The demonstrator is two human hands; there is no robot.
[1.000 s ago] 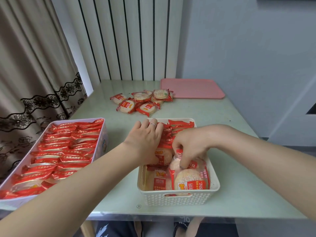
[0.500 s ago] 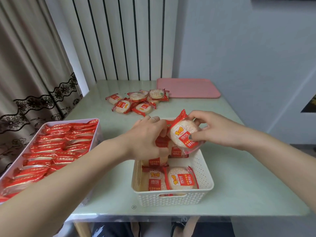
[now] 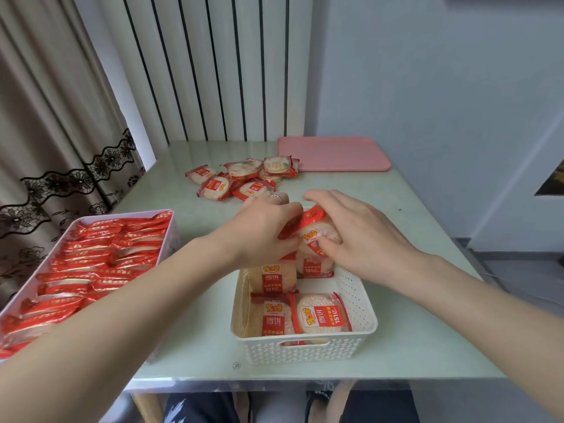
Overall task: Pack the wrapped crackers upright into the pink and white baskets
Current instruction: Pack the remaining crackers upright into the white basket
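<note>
Table point(image 3: 412, 340): 2 baskets point(image 3: 305, 349), crackers (loose) point(image 3: 241, 178), lid point(image 3: 332, 154).

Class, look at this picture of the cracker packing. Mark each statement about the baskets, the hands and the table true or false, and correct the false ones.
1. The right hand holds a wrapped cracker over the white basket. True.
2. The pink basket is empty. False: it is packed with crackers.
3. Loose crackers lie on the table beyond the hands. True.
4. The pink lid covers the white basket. False: it lies flat at the table's far edge.
</note>
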